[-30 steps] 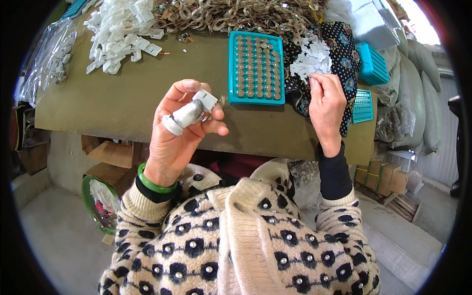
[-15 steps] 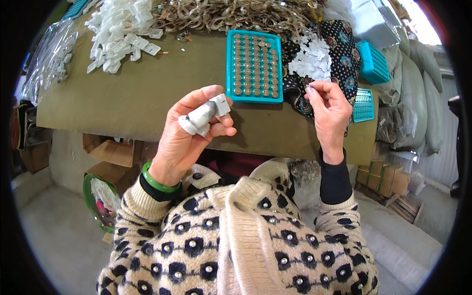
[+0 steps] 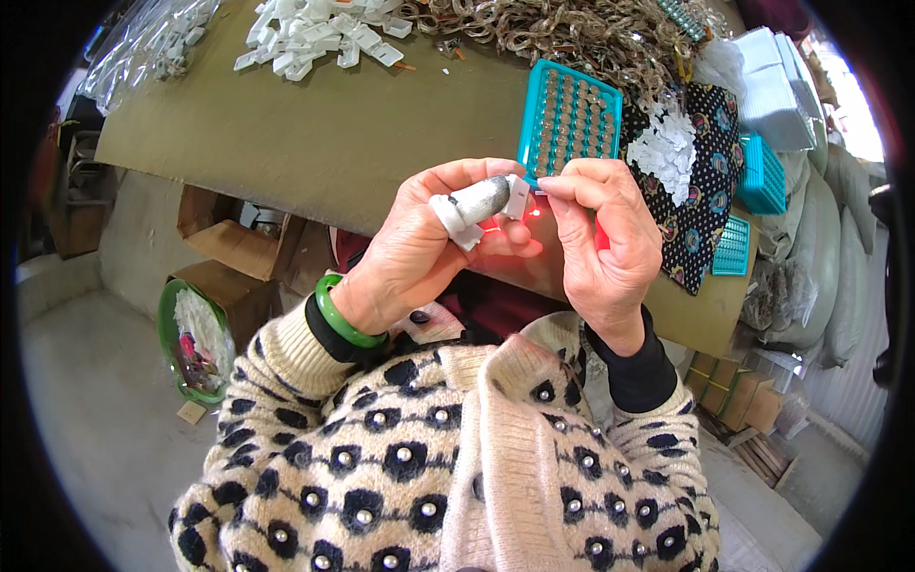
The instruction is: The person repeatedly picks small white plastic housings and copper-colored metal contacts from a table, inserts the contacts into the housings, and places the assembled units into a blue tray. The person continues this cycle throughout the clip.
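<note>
My left hand (image 3: pixel 419 229) is closed around a small white plastic case (image 3: pixel 516 197), gripped at its fingertips. A white, grey-smudged rounded sleeve (image 3: pixel 477 202) lies along this hand, seemingly over the thumb. Close against the case, my right hand (image 3: pixel 615 234) pinches a tiny pale piece (image 3: pixel 541 187), too small to name. Red light glows on the fingers of both hands; its source is hidden. Just beyond them, a teal tray (image 3: pixel 525 114) holds rows of round metallic discs resembling button cells.
White plastic cases (image 3: pixel 329 33) are heaped at the back left. Coiled clear strips (image 3: pixel 572 33) pile up at the back. White paper-like bits (image 3: pixel 667 148) lie on a dark patterned cloth (image 3: pixel 701 224). More teal trays (image 3: pixel 762 176) stand right; the table's near edge (image 3: pixel 238 195) runs before me.
My right hand has moved left from beside the white bits to the case in my left hand. Red light now shows between the hands. The view has shifted left.
</note>
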Tool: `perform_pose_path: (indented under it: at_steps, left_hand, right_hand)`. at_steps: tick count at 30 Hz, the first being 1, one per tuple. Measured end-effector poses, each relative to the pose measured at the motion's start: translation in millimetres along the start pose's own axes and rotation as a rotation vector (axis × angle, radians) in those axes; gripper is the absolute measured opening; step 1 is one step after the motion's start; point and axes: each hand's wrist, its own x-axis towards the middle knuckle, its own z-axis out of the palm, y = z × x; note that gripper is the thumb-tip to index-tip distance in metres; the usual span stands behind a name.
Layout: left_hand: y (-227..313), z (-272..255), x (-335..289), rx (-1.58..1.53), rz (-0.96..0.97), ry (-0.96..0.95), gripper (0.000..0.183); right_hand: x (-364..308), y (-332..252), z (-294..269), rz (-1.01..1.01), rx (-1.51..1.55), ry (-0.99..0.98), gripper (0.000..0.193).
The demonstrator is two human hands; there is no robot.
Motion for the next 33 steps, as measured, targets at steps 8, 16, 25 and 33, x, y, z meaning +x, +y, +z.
perform_pose_path:
  at_steps: [8,16,25,33]
  left_hand:
    - [0.3,-2.7,-2.0,-0.036,0.001,-0.039,0.031]
    - [0.6,-1.2,-1.7,0.038,0.02,-0.021,0.023]
    - [2.7,4.7,-6.3,0.107,0.025,0.01,0.02]
    - [-2.8,7.4,-3.6,0.385,0.049,0.082,0.014]
  right_hand:
    - [4.0,-3.2,3.4,-0.001,-0.01,-0.063,0.019]
    - [4.0,-5.5,6.6,0.017,0.035,-0.112,0.021]
    - [9.6,-8.8,-4.7,0.154,0.078,-0.197,0.015]
    - [16.6,-1.7,-8.1,-0.137,-0.147,-0.341,0.015]
